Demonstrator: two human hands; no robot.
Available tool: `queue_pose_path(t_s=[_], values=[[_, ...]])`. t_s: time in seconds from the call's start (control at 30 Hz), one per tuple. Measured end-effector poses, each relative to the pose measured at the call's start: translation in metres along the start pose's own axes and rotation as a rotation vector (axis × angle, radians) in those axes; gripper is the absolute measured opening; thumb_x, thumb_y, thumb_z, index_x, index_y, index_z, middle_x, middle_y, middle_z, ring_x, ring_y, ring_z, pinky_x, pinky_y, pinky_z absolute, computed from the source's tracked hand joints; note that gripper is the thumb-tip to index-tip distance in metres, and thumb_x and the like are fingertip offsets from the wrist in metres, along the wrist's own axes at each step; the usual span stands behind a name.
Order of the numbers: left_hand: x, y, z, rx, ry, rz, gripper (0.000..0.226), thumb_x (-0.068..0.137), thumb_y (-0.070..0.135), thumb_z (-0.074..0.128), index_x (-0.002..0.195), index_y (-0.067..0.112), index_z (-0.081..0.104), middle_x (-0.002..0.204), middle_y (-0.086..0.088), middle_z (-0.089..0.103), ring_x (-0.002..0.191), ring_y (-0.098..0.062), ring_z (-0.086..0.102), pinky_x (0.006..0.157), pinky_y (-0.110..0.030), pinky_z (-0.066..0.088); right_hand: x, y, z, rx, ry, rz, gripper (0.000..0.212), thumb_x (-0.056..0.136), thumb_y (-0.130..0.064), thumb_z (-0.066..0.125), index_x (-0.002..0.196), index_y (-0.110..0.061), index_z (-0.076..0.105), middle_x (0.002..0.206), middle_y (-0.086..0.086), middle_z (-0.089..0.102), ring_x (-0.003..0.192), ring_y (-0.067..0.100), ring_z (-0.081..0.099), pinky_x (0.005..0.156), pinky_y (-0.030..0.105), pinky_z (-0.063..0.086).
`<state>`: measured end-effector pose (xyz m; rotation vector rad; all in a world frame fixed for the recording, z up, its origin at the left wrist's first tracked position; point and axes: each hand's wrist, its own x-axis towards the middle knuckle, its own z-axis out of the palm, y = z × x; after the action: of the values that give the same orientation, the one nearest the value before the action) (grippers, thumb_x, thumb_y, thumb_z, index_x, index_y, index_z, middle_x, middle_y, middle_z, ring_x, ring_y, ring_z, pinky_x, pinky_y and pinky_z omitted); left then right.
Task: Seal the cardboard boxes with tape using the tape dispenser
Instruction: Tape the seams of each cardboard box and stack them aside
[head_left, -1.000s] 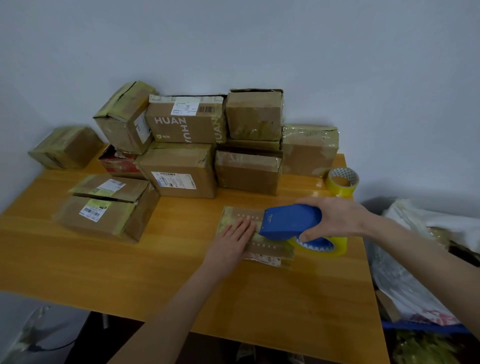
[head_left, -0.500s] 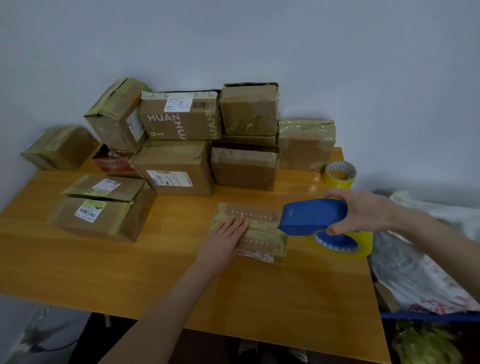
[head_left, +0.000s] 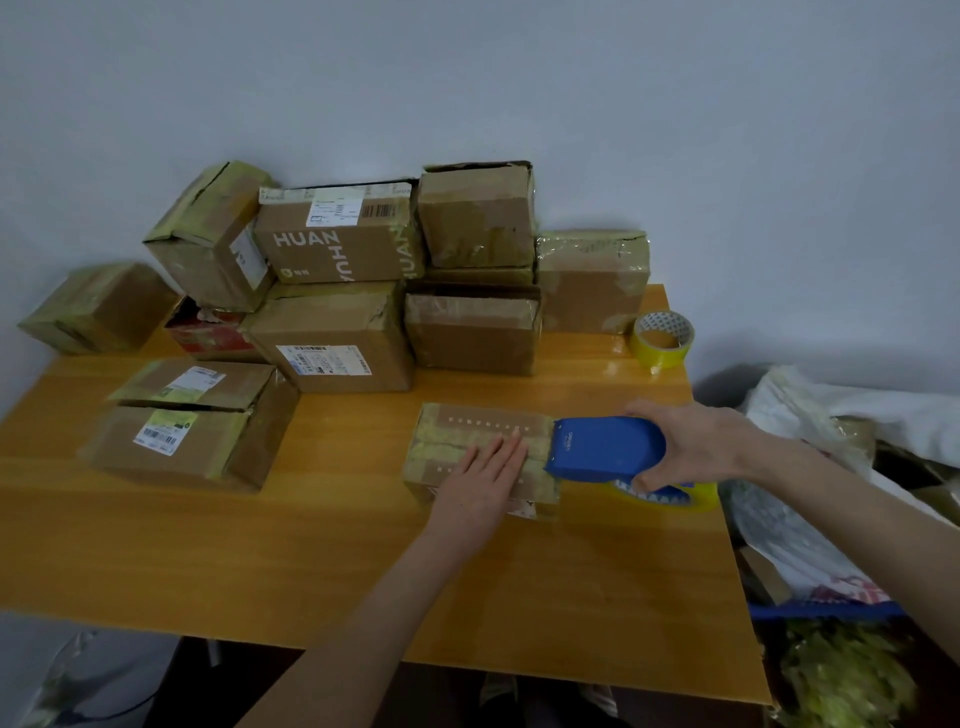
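Observation:
A small flat cardboard box (head_left: 467, 431) with yellowish tape lies on the wooden table (head_left: 260, 545), right of centre. My left hand (head_left: 483, 478) presses flat on its top with straight fingers. My right hand (head_left: 691, 447) grips the blue tape dispenser (head_left: 605, 449), which carries a yellow tape roll (head_left: 675, 496). The dispenser's front edge sits at the box's right end.
Several taped cardboard boxes are stacked along the wall (head_left: 337, 291), and another box (head_left: 192, 421) lies at the left. A spare yellow tape roll (head_left: 662, 338) stands at the back right. Plastic bags (head_left: 810, 467) pile up beyond the table's right edge.
The dispenser was pulled right off the box to its right end. My left hand stayed pressed on the box top.

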<state>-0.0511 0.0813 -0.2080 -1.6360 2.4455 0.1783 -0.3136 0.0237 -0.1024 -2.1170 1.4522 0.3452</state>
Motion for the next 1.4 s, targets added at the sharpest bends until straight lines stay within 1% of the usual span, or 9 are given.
queue_pose_path(t_s=[0.1,0.33,0.47,0.8,0.97,1.1,1.23,1.33,1.4], values=[[-0.002,-0.011,-0.003,0.010,-0.027,-0.012,0.072,0.104,0.026,0.035,0.140,0.020,-0.027,0.152,0.001,-0.028,0.145,-0.016,-0.019,0.120,-0.036,-0.008,-0.001,-0.006,0.008,-0.021,0.014,-0.043,0.087,0.071,-0.061,0.072,0.143,-0.043,0.026,0.122,-0.014,0.056,0.111,0.014,0.055,0.088,0.035,0.051],[-0.003,-0.020,-0.007,-0.012,-0.074,-0.012,0.071,0.103,0.033,0.035,0.145,0.021,-0.021,0.155,0.004,-0.024,0.146,-0.014,-0.015,0.121,-0.035,-0.005,-0.002,0.010,0.014,0.145,0.039,-0.074,0.077,0.070,-0.041,0.075,0.136,-0.051,0.035,0.104,-0.017,0.061,0.092,0.009,0.060,0.082,0.037,0.055],[-0.002,-0.022,-0.008,-0.006,-0.062,-0.004,0.070,0.103,0.032,0.034,0.148,0.019,-0.019,0.155,0.003,-0.024,0.147,-0.015,-0.014,0.121,-0.035,-0.005,-0.016,0.037,0.014,0.265,-0.023,-0.040,0.075,0.072,-0.030,0.078,0.134,-0.047,0.040,0.101,-0.015,0.065,0.085,0.005,0.065,0.078,0.028,0.055],[-0.003,-0.021,-0.006,-0.079,0.009,0.015,0.072,0.102,0.034,0.038,0.143,0.025,-0.020,0.153,0.007,-0.022,0.148,-0.015,-0.009,0.117,-0.031,-0.010,0.010,0.015,0.035,-0.059,-0.072,0.022,0.069,0.073,-0.048,0.065,0.136,-0.044,0.037,0.092,-0.013,0.059,0.089,0.015,0.058,0.073,0.033,0.055],[-0.005,-0.015,-0.012,-0.146,0.046,0.052,0.065,0.100,0.036,0.044,0.152,0.034,0.005,0.161,0.000,-0.004,0.149,-0.021,-0.001,0.116,-0.035,-0.009,0.027,0.006,0.027,-0.061,-0.108,0.010,0.073,0.073,-0.051,0.065,0.140,-0.045,0.034,0.100,-0.011,0.058,0.091,0.017,0.056,0.064,0.029,0.045],[-0.004,-0.016,-0.009,-0.158,0.023,0.032,0.065,0.100,0.038,0.043,0.152,0.035,0.005,0.161,0.002,-0.006,0.149,-0.020,-0.004,0.114,-0.034,-0.013,0.038,0.005,0.018,-0.083,-0.108,-0.019,0.065,0.068,-0.052,0.067,0.129,-0.045,0.045,0.091,-0.014,0.058,0.085,0.017,0.055,0.064,0.029,0.047],[-0.005,-0.018,-0.008,-0.166,0.032,0.034,0.064,0.100,0.038,0.043,0.152,0.035,0.006,0.161,0.002,-0.006,0.149,-0.020,-0.003,0.114,-0.034,-0.012,0.048,0.005,0.012,0.002,-0.187,0.017,0.069,0.054,-0.061,0.064,0.119,-0.040,0.055,0.094,-0.008,0.065,0.086,0.017,0.060,0.080,0.041,0.056],[-0.007,-0.019,-0.007,-0.188,0.020,0.042,0.065,0.099,0.040,0.044,0.152,0.035,0.007,0.161,0.002,-0.006,0.149,-0.019,-0.004,0.114,-0.033,-0.013,0.048,0.008,0.013,0.007,-0.187,0.076,0.065,0.054,-0.061,0.065,0.110,-0.029,0.062,0.096,0.001,0.070,0.087,0.019,0.064,0.068,0.034,0.050],[-0.007,-0.020,-0.008,-0.200,0.013,0.031,0.068,0.097,0.046,0.045,0.152,0.036,0.006,0.161,0.003,-0.007,0.149,-0.017,-0.005,0.115,-0.034,-0.013,0.046,0.016,0.010,0.125,-0.155,0.074,0.066,0.050,-0.059,0.068,0.108,-0.029,0.063,0.095,0.001,0.070,0.086,0.017,0.065,0.073,0.037,0.053]])
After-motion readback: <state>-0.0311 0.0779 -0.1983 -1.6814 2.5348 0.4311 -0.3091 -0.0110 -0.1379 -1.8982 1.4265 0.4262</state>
